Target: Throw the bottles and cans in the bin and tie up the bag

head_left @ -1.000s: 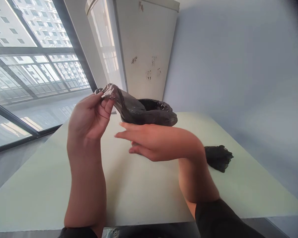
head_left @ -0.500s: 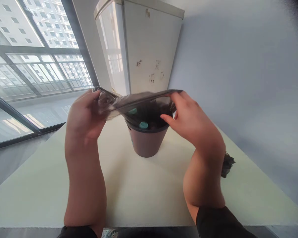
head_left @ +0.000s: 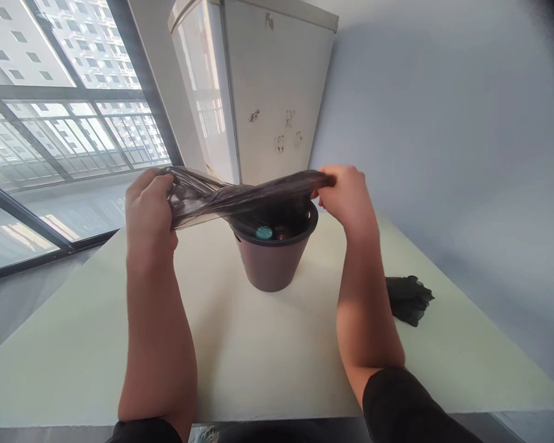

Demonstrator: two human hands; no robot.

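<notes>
A dark, see-through garbage bag (head_left: 240,197) is stretched sideways across the top of a brown trash can (head_left: 272,264) with a black rim. My left hand (head_left: 148,206) is closed on the bag's left edge, out to the left of the can. At the other end, my right hand (head_left: 346,194) pinches the bag's right edge just above the rim. Inside the can a round teal cap (head_left: 264,232) shows, with a small reddish thing beside it. The bag hides the back of the can's mouth.
The can stands on a pale table (head_left: 268,357). A crumpled black plastic bag (head_left: 409,299) lies to the right of my right forearm. Behind the table stands a white refrigerator (head_left: 277,86), with a window (head_left: 74,123) on the left and a wall (head_left: 443,135) on the right.
The bag's right side has been lifted off the can's right rim, which is now bare. My right hand has closed more tightly and turned; the bag is gathered narrower between my hands.
</notes>
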